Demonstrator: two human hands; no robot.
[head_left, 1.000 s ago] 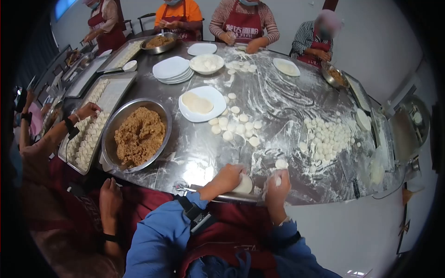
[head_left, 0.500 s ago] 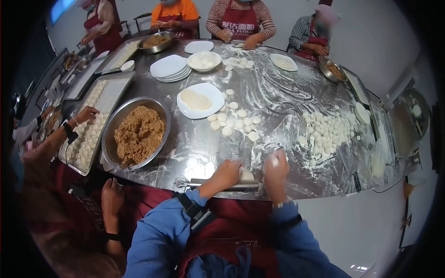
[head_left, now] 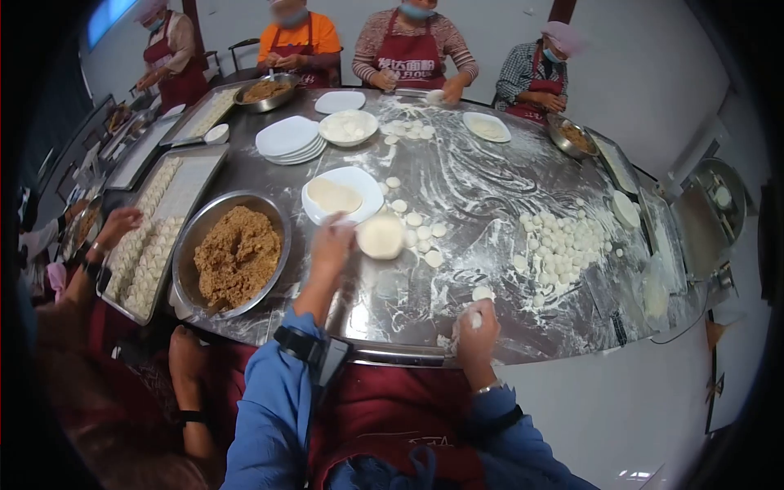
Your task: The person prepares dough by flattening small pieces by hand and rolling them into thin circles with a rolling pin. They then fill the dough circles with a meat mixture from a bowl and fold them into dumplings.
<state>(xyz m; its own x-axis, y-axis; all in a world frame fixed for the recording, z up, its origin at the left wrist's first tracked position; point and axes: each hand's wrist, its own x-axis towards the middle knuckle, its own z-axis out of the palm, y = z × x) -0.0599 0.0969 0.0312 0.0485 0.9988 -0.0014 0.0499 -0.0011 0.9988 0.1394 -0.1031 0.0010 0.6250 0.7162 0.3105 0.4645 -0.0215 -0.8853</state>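
My left hand reaches over the table beside a white plate that bears flat dough wrappers. Its fingers are closed at the left edge of a round, thin dough wrapper, slightly blurred. Near the front edge, my right hand is curled, with a white bit of dough showing between its fingers. Just beyond its knuckles is a small dough round. A shiny metal rolling pin lies along the table edge, left of my right hand. Small dough discs surround the held wrapper's right side.
A steel bowl of brown filling and a tray of dumplings stand left, where a co-worker's hand hovers. Stacked plates sit farther back. Many dough pieces lie right on the floured table. Several people work opposite.
My left hand has moved from the rolling pin forward to the plate, with the flattened wrapper. My right hand has lowered slightly. The neighbour's hand has lifted left from the dumpling tray.
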